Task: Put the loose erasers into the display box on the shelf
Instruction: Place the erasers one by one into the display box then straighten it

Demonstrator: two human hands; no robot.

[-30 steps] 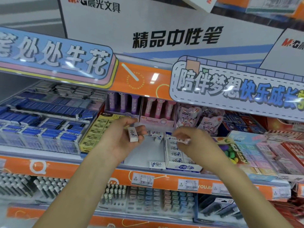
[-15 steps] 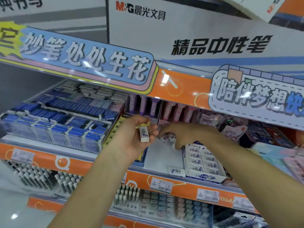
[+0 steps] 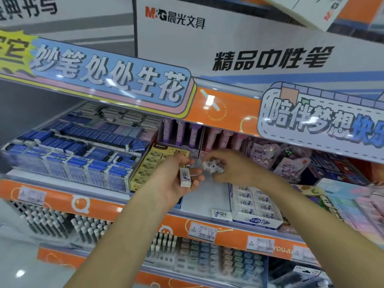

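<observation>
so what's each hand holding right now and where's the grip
The left hand holds one white rectangular eraser by its long sides, thumb against fingers. The right hand clutches a small bunch of white erasers in its fingertips.

Shop signs, brand marks and product labels are showing along the shelf.

A white board point(image 3: 239, 48) at the top is reading "M&G 晨光文具" and "精品中性笔". A blue header sign point(image 3: 110, 80) on the upper shelf edge is reading "妙笔处处生花"; a second header point(image 3: 324, 119) toward the right edge is showing "陪伴梦想快乐", cut off. A yellow box point(image 3: 158, 161) is carrying "M&G" and "2B". The display box point(image 3: 256, 222) front is reading "小白净". A price tag point(image 3: 204, 231) on the shelf's front edge is showing "0.80".
</observation>
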